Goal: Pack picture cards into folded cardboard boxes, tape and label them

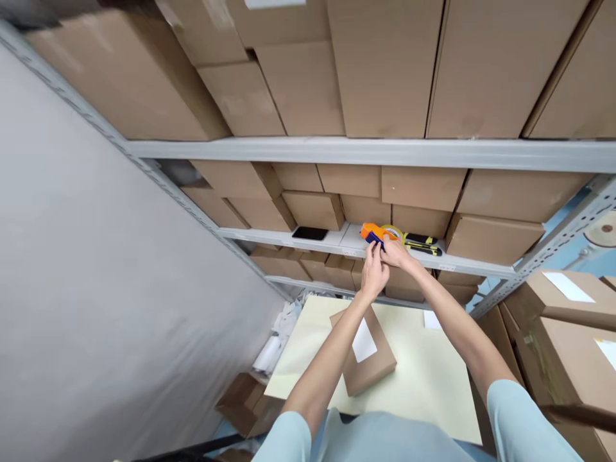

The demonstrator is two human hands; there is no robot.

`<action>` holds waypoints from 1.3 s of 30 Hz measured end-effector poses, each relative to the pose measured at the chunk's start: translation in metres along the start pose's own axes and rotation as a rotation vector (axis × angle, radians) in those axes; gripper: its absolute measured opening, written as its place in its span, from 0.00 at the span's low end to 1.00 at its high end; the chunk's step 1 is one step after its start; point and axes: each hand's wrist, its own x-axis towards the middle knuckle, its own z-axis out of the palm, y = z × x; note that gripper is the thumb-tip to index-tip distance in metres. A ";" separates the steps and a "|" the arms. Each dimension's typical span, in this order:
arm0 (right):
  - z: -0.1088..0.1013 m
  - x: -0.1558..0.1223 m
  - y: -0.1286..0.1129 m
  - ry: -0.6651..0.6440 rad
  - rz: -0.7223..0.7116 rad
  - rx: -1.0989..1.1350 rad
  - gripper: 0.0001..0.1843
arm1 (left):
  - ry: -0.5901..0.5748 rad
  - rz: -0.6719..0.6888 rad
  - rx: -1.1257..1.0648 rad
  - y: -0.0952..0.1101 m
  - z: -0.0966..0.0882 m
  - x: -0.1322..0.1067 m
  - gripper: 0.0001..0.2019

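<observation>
An orange and blue tape dispenser [373,231] with a yellow-rimmed tape roll [395,232] is held in front of the middle shelf. My right hand [395,251] is closed around its handle side. My left hand [374,274] reaches up from below, its fingers bent together at the blue part; the exact fingertip contact is small and partly hidden. Just right of my right hand, black and yellow utility knives [426,248] lie on the shelf. Below my forearms, a cardboard box [373,369] with a white label [364,343] rests on the pale tabletop [428,385].
Cardboard boxes [385,70] fill the grey metal shelves [337,151] ahead. A black phone-like slab [310,233] lies on the middle shelf. Stacked boxes [568,359] stand at the right, an open carton [245,401] at lower left. A whitish wall [120,289] borders the left.
</observation>
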 end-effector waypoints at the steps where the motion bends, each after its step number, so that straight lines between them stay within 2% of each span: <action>1: -0.003 0.012 -0.002 -0.010 -0.007 -0.025 0.28 | -0.032 -0.028 -0.007 -0.002 -0.004 0.008 0.37; 4: -0.002 0.041 -0.006 -0.043 0.006 -0.070 0.25 | -0.115 -0.050 -0.024 -0.006 -0.014 0.016 0.35; 7: 0.006 0.058 -0.007 -0.075 0.020 -0.098 0.21 | -0.094 -0.062 -0.031 -0.008 -0.021 -0.008 0.34; 10: 0.015 0.067 -0.006 -0.043 0.018 -0.111 0.22 | -0.101 -0.073 -0.037 -0.008 -0.018 -0.055 0.33; 14: 0.029 0.062 0.002 0.036 0.006 -0.069 0.29 | -0.274 -0.098 -0.056 -0.003 -0.007 -0.134 0.32; 15: 0.036 0.056 0.007 0.089 0.000 -0.042 0.32 | -0.321 -0.110 -0.058 -0.001 -0.004 -0.155 0.31; 17: 0.061 0.034 0.025 0.374 -0.076 0.081 0.35 | -0.390 -0.147 -0.055 0.000 -0.001 -0.197 0.29; 19: 0.099 -0.002 0.049 0.530 -0.075 0.219 0.35 | -0.421 -0.201 -0.050 0.001 0.000 -0.236 0.27; 20: 0.122 -0.027 0.061 0.559 -0.040 0.287 0.34 | -0.427 -0.229 -0.046 0.001 0.000 -0.253 0.26; 22: 0.174 -0.085 0.084 0.548 0.075 0.419 0.34 | -0.436 -0.272 -0.033 0.000 0.001 -0.281 0.25; 24: 0.226 -0.149 0.097 0.487 0.225 0.546 0.36 | -0.476 -0.284 -0.017 -0.002 0.003 -0.299 0.25; 26: 0.272 -0.209 0.099 0.406 0.382 0.662 0.39 | -0.544 -0.278 0.013 -0.006 0.008 -0.308 0.27; 28: 0.307 -0.257 0.092 0.301 0.522 0.760 0.43 | -0.628 -0.276 0.041 -0.012 0.017 -0.310 0.29; 30: 0.330 -0.290 0.079 0.171 0.621 0.841 0.45 | -0.688 -0.278 0.065 -0.018 0.026 -0.309 0.31; 33: 0.347 -0.309 0.058 0.002 0.673 0.943 0.44 | -0.702 -0.273 0.114 -0.026 0.037 -0.310 0.33; 36: 0.354 -0.306 0.043 -0.075 0.636 1.049 0.41 | -0.668 -0.262 0.170 -0.029 0.041 -0.314 0.33; 39: 0.356 -0.293 0.034 -0.077 0.556 1.173 0.41 | -0.648 -0.257 0.185 -0.029 0.043 -0.318 0.32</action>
